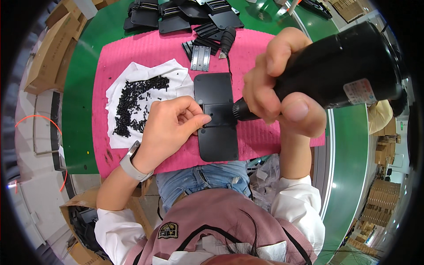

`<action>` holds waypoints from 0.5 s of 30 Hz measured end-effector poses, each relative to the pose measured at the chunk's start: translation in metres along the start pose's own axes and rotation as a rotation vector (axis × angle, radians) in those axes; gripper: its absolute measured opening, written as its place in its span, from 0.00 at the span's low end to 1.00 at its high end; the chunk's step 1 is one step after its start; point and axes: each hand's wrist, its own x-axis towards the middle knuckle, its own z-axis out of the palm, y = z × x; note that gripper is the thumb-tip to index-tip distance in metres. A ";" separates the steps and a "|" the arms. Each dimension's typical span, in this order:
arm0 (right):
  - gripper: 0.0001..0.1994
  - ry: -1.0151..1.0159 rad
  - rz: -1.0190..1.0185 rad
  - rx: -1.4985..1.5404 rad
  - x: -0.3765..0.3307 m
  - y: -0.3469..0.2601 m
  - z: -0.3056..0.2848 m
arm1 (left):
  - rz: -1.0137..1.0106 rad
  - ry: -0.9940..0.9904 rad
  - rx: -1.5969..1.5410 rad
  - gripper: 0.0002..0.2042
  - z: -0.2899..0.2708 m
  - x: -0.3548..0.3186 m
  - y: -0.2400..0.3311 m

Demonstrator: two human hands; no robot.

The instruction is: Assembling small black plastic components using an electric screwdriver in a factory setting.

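Green table: carries the pink mat (260, 143) and, at its far side, stacked black plates (181, 24).
White cloth: lies on the mat, left of the work; its loose folds could snag a sleeve and scatter what lies on it.
Black panel: flat on the mat, in front of the person; seemingly unclamped, it could skew if pushed sideways.
Black power driver (340, 66): over the panel's right edge, contact unclear; a tilted tip could slip and scratch.
Right hand (285, 84): wrapped around the driver.
Left hand (172, 119): thumb and forefinger pressed together by the panel's middle; cannot tell whether they pinch anything; a slipping tip could catch them.
Black screws (128, 104): heaped on the cloth.
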 end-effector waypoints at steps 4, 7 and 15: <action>0.20 -0.076 -0.046 0.039 0.002 0.005 -0.004 | -0.002 0.001 0.016 0.07 -0.001 0.000 -0.001; 0.19 -0.108 -0.069 0.059 0.002 0.006 -0.006 | -0.018 0.007 -0.003 0.07 -0.001 0.000 0.000; 0.20 0.080 -0.025 -0.049 -0.005 0.007 0.005 | 0.094 0.038 0.105 0.07 0.001 0.002 0.002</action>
